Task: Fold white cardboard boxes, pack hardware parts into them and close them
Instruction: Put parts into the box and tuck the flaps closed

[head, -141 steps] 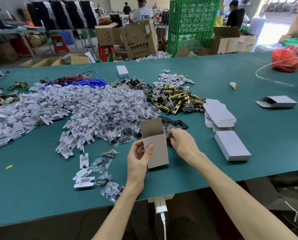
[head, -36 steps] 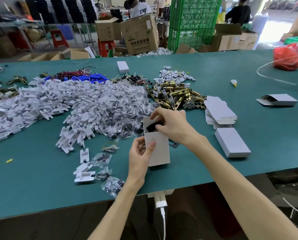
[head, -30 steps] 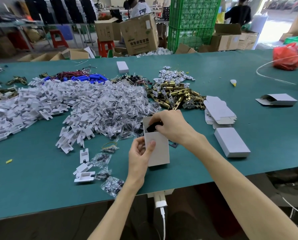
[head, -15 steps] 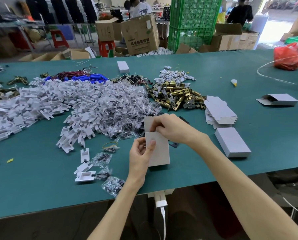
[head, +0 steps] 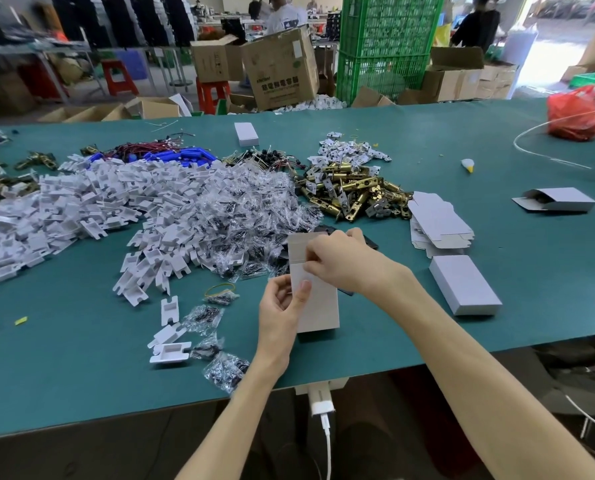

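Table (head: 81,375) in green carries a broad heap of white plastic brackets (head: 81,209), then bagged screws (head: 240,216) and brass latches (head: 351,192). Near its front edge the white box (head: 318,306) is held upright, top flap raised. The left hand (head: 280,313) grips its left side, thumb across the front; the right hand (head: 341,261) pinches the flap with curled fingers
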